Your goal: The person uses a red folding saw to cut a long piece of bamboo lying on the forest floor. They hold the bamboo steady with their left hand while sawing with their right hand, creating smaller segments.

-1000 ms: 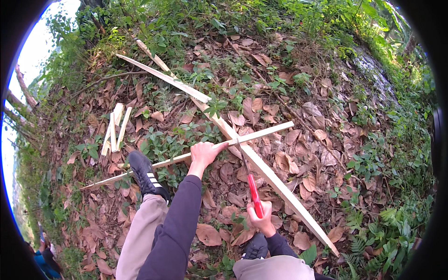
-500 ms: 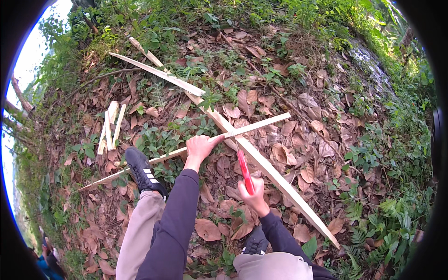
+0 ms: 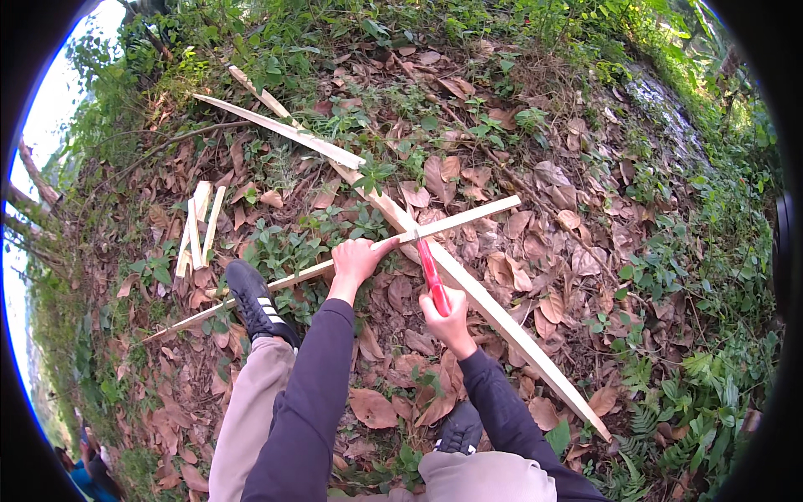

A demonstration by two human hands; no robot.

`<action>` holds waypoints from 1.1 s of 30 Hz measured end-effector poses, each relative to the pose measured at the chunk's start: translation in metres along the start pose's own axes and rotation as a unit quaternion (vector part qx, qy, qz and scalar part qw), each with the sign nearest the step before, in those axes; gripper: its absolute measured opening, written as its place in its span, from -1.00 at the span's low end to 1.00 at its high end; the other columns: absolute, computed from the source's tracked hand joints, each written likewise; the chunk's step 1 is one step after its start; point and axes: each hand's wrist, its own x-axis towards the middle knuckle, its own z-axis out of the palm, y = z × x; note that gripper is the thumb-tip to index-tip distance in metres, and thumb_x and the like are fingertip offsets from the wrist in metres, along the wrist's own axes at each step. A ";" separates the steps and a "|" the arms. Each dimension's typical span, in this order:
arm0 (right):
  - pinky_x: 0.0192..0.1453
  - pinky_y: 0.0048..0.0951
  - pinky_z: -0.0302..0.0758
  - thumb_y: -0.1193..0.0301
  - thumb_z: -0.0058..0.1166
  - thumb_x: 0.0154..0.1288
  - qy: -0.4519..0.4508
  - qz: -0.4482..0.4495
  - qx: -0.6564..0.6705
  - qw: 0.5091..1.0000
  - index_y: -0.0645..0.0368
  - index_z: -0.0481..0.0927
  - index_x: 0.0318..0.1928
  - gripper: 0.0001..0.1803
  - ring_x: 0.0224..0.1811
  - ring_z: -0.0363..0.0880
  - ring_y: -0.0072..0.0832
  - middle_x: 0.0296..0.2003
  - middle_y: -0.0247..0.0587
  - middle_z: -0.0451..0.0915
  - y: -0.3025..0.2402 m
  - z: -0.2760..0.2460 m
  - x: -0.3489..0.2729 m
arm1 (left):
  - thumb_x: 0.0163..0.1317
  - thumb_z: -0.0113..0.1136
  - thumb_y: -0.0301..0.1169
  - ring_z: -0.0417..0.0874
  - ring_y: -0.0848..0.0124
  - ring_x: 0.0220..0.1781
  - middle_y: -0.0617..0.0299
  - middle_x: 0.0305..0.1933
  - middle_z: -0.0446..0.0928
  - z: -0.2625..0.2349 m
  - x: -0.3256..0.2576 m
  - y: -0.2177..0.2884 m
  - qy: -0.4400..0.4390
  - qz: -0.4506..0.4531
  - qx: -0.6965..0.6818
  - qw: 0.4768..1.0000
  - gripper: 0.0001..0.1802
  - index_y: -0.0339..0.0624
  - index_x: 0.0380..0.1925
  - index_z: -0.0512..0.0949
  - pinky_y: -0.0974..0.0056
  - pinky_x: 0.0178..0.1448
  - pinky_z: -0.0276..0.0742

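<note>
Red plastic-looking handle of a handsaw [image 3: 431,269] shows in the head view, wrapped by the closed fingers of the right hand [image 3: 447,319]. Ahead of those fingers, the saw's narrow blade, of which little shows, meets a slim pale wooden strip [image 3: 478,216]. The left hand [image 3: 355,262] holds this strip, its fingers folded over the wood and its thumb stretched along it toward the blade, close to the cut.

Under the strip, just beyond the left thumb, a longer, thicker wooden plank [image 3: 512,331] crosses it; the plank runs from far ahead of both hands to the ground right of the right fingers. To the left of the left fingers, a black shoe with white stripes [image 3: 258,303] lies across the strip, whose tapered end reaches out past it. Farther left and ahead lie several short wooden offcuts [image 3: 194,233], close together. Well ahead of the left fingers, a split wooden slat [image 3: 280,130] rests over the plank. Brown dry leaves [image 3: 373,408] and green plants surround the hands.
</note>
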 end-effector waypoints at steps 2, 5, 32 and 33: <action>-0.64 -0.43 0.17 0.51 0.17 0.13 -0.027 0.006 -0.012 1.000 0.20 0.38 -0.68 -0.69 -0.76 0.25 -0.69 -0.80 -0.35 0.25 0.000 -0.007 -0.032 | 0.14 -0.14 0.57 0.72 0.01 -0.40 -0.02 -0.56 0.65 0.003 0.001 -0.005 -0.014 0.002 0.008 1.000 -0.06 -0.13 -0.61 0.74 0.02 -0.24 0.58; -0.64 -0.43 0.23 0.52 0.16 0.09 -0.042 -0.025 -0.026 0.998 0.16 0.35 -0.70 -0.69 -0.81 0.33 -0.57 -0.83 -0.34 0.26 -0.022 -0.028 -0.074 | 0.14 -0.15 0.56 0.71 0.01 -0.43 0.00 -0.58 0.63 -0.003 0.003 -0.005 0.011 0.008 0.001 1.000 -0.07 -0.11 -0.61 0.73 0.00 -0.28 0.57; -0.65 -0.43 0.07 0.51 0.19 0.14 -0.077 -0.041 -0.066 0.994 0.14 0.27 -0.69 -0.61 -0.81 0.17 -0.61 -0.80 -0.39 0.21 -0.050 -0.032 -0.062 | 0.16 -0.13 0.54 0.71 0.07 -0.50 0.04 -0.61 0.63 0.008 0.005 -0.013 0.090 0.017 0.018 0.996 -0.08 -0.12 -0.61 0.73 0.08 -0.40 0.57; -0.63 -0.43 0.06 0.50 0.20 0.18 -0.048 0.013 -0.041 0.998 0.15 0.28 -0.68 -0.61 -0.77 0.14 -0.67 -0.79 -0.43 0.23 -0.039 -0.022 -0.048 | 0.16 -0.13 0.54 0.71 0.07 -0.49 0.04 -0.60 0.63 0.011 0.003 -0.012 0.081 0.013 0.019 0.996 -0.08 -0.12 -0.61 0.73 0.08 -0.39 0.58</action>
